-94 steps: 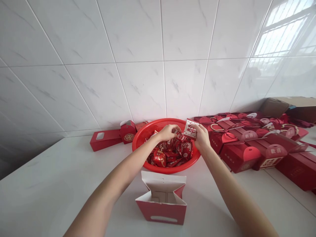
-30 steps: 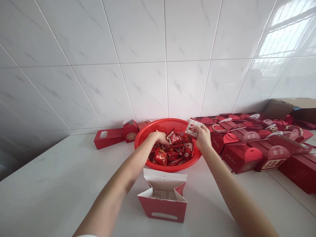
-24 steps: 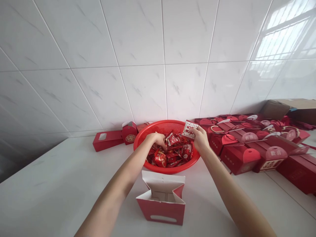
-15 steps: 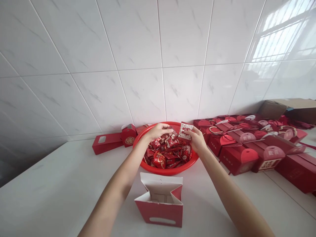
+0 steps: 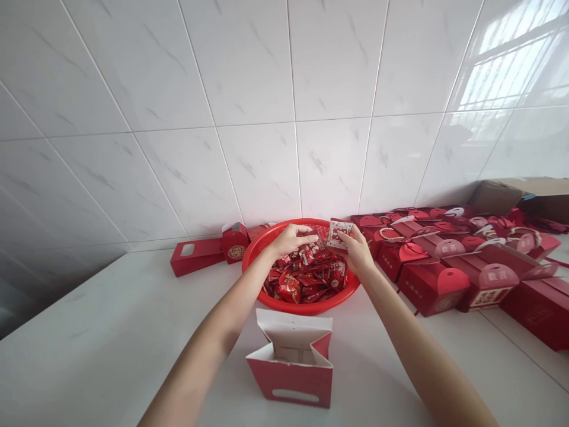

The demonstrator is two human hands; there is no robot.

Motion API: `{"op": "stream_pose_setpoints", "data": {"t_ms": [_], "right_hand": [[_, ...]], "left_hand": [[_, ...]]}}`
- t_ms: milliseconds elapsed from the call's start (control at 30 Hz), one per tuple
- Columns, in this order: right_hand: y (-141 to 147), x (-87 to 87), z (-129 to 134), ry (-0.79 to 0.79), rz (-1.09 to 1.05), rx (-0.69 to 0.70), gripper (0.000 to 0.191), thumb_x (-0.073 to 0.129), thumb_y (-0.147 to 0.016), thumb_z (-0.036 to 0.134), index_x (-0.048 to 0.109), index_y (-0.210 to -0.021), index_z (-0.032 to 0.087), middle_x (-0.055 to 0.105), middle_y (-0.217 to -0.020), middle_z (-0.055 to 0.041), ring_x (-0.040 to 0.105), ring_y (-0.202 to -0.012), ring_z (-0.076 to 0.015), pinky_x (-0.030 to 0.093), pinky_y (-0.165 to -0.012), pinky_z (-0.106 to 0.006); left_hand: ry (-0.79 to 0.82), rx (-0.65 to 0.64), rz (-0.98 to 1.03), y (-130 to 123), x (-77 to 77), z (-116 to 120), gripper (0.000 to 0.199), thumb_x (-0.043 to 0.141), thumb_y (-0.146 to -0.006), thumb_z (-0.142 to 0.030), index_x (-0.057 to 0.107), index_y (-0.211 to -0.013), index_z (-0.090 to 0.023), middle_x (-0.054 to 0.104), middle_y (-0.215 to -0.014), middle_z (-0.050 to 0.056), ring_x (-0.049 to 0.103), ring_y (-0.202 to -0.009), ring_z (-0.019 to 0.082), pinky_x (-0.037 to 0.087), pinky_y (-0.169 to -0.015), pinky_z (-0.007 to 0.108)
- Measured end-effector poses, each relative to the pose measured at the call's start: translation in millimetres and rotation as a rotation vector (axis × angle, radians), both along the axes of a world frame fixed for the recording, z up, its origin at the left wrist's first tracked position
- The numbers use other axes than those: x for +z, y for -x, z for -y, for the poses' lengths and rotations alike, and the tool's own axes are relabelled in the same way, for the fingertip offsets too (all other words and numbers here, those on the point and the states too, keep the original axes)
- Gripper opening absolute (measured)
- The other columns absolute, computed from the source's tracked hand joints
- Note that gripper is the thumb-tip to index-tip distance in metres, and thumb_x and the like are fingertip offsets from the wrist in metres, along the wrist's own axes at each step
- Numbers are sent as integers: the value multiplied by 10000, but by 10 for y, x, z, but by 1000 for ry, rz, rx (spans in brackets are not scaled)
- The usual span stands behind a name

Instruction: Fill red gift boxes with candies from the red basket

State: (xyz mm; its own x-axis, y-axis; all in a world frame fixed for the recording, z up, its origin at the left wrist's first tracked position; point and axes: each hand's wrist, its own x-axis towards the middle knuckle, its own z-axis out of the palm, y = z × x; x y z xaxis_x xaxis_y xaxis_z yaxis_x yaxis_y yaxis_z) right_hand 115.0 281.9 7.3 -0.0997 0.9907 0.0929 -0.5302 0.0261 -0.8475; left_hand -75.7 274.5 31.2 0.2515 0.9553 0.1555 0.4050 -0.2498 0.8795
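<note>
A red plastic basket stands against the tiled wall, full of red-wrapped sweets. Over its back part, my right hand pinches a small flat packet with a white-and-red printed face. My left hand is closed at the fingertips on a small dark red wrapped sweet, partly hidden by the fingers. Nearer to me, between my forearms, an open red paper gift box stands upright with its white inside showing and its flaps spread. I see nothing inside except its folded bottom.
Rows of closed red gift boxes fill the counter on the right. Behind them is a cardboard box. To the left of the basket lie a red box on its side and a smaller red box. White tiles rise behind the counter.
The view has shifted slightly. Both hands stay over the basket with their packets, and the packet in my right hand has tilted a little. The open box stands as before.
</note>
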Motion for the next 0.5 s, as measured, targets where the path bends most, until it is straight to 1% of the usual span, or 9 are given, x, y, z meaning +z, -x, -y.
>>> {"op": "stream_pose_setpoints", "data": {"t_ms": [67,100,200,267,333,367,400,433,500], "right_hand": [[0,7,11,-20,-2,-14,277,774,-597,291,607,-810,229,731,-728,49,691,-628,-160,590,-541,-267],[-1,11,19,-25,13,10,291,787,-593,302,616,-817,228,733,-731,46,694,-634,-165,591,-545,-274],[-8,20,50,-48,100,173,394,857,-547,294,665,-881,212,749,-754,21,705,-655,-185,592,-569,-292],[-15,14,59,-76,124,236,467,896,-504,259,686,-915,195,761,-771,4,714,-680,-192,595,-622,-303],[-21,-2,52,-93,110,222,482,910,-484,239,689,-909,188,770,-787,-5,721,-702,-198,597,-682,-325],[-24,-13,43,-93,101,203,471,910,-484,238,687,-896,188,773,-793,-7,721,-707,-200,596,-702,-336],[-26,-23,32,-89,97,185,454,909,-485,238,686,-878,189,772,-789,-6,718,-701,-200,593,-711,-344],[-28,-33,20,-83,99,173,437,907,-486,237,684,-859,191,769,-778,-4,712,-688,-198,589,-711,-350],[-29,-48,1,-73,108,158,405,902,-488,240,679,-824,195,758,-748,2,699,-662,-195,582,-701,-356]], "left_hand": [[-10,-20,22,-16,-5,4,376,752,-747,-543,694,-791,-174,700,-798,22,605,-689,146,490,-661,272],[-14,-28,35,-29,-11,5,381,751,-751,-545,698,-798,-171,711,-813,27,624,-720,155,502,-685,278],[-27,-32,87,-79,-43,-6,391,764,-750,-530,706,-848,-156,735,-880,41,665,-817,180,530,-769,301],[-26,-23,135,-100,-58,-18,374,777,-753,-475,703,-924,-151,743,-951,53,681,-864,187,541,-818,317],[4,5,167,-88,-57,-26,331,747,-786,-387,687,-1018,-159,743,-995,57,695,-864,180,551,-829,324],[35,21,153,-66,-51,-27,297,712,-808,-341,680,-1045,-166,745,-991,54,702,-847,173,555,-817,319],[79,32,97,-33,-46,-27,251,672,-823,-298,682,-1038,-169,748,-967,50,707,-823,168,556,-798,309],[138,24,-19,7,-44,-25,206,637,-826,-266,693,-1002,-174,753,-932,42,709,-802,165,554,-778,293],[273,-38,-354,96,-57,-19,129,650,-773,-241,726,-861,-185,758,-824,25,707,-760,171,540,-727,260]]}}
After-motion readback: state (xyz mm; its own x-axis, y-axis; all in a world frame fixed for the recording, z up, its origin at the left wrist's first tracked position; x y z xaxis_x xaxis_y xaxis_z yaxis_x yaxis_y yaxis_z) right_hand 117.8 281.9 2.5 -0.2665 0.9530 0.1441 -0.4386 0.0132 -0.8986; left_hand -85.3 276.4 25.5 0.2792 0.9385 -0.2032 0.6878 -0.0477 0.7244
